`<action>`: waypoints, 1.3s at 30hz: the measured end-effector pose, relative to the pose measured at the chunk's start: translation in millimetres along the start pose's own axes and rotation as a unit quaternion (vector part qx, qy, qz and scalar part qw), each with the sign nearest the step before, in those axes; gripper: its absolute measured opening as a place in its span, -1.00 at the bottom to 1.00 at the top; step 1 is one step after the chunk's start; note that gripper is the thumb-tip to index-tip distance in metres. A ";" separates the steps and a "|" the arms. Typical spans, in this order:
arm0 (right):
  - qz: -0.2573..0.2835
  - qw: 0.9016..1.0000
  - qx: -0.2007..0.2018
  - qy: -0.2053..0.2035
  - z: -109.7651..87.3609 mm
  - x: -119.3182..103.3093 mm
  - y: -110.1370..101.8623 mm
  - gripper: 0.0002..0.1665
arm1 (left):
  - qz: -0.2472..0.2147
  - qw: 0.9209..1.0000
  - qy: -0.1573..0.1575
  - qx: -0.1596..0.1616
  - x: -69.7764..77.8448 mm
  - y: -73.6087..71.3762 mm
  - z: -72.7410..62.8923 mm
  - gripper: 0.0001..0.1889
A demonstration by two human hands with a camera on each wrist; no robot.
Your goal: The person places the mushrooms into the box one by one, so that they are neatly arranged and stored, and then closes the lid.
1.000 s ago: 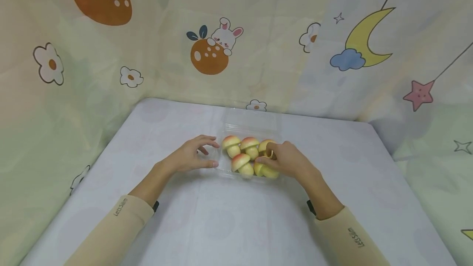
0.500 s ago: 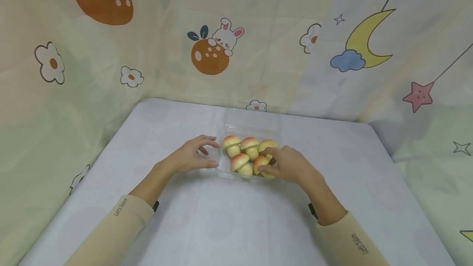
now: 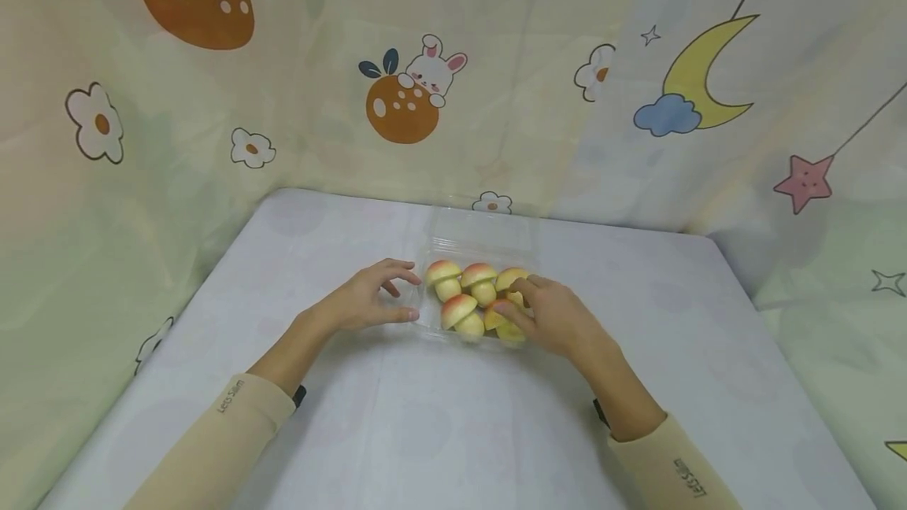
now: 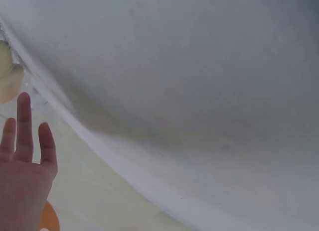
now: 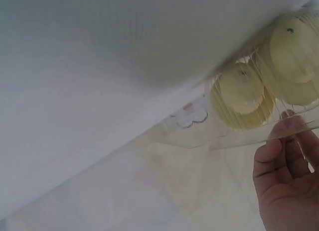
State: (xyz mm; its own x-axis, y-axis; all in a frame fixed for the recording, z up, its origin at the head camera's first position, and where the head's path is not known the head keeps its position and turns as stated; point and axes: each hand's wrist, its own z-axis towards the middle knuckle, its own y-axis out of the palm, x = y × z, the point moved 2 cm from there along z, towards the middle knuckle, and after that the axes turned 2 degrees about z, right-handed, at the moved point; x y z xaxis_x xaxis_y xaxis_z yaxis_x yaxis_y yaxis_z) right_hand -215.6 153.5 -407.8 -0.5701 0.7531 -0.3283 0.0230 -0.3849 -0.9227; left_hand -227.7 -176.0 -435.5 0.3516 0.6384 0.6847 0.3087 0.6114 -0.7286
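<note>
A clear plastic box (image 3: 429, 321) holds several yellow mushroom-shaped pieces with reddish caps, set in two rows; its lid (image 3: 482, 228) is folded back. My right hand (image 3: 558, 315) is over the box's right end. Its thumb lies at the cap of the front-right mushroom-shaped piece (image 3: 510, 332), and its fingertips are by the back-right one (image 3: 512, 277), partly covering both. From the right wrist view, the right hand (image 5: 288, 191) has bent fingers at the box's rim. My left hand (image 3: 364, 296) is beside the box's left wall, fingers spread apart from the thumb, holding nothing.
A white cloth covers the table (image 3: 425, 431). Behind and around it hangs a curtain (image 3: 312, 85) printed with rabbits, flowers, a moon and a star. In the left wrist view, the table edge and curtain lie past the left hand.
The front-right mushroom-shaped piece has turned and shifted slightly left, its reddish cap coming into sight. My right thumb has moved up off the cap's front. The left hand stays in place.
</note>
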 end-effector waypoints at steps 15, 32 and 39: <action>0.015 0.998 0.068 -0.003 28.0 17.7 -22.2 -0.47 | 0.042 0.999 -0.026 -0.002 13.6 -40.0 18.8 -0.14; 0.148 0.977 0.005 0.152 40.5 87.9 -34.4 -0.16 | 0.002 0.995 -0.095 -0.019 9.5 -60.2 64.0 -0.14; 0.218 0.951 -0.052 0.211 53.5 99.9 -29.7 -0.06 | -0.066 0.989 -0.133 -0.025 -1.6 -41.2 79.7 -0.21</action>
State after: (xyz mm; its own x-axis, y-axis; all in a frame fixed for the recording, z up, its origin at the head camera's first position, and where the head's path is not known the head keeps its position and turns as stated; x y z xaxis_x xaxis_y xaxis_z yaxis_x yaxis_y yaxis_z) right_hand -317.2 211.6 -402.4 -0.1068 0.6899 -0.7160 0.2759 -0.6713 -0.6879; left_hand -311.4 -164.9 -405.2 0.0636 0.6593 0.7492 0.3828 0.6772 -0.6284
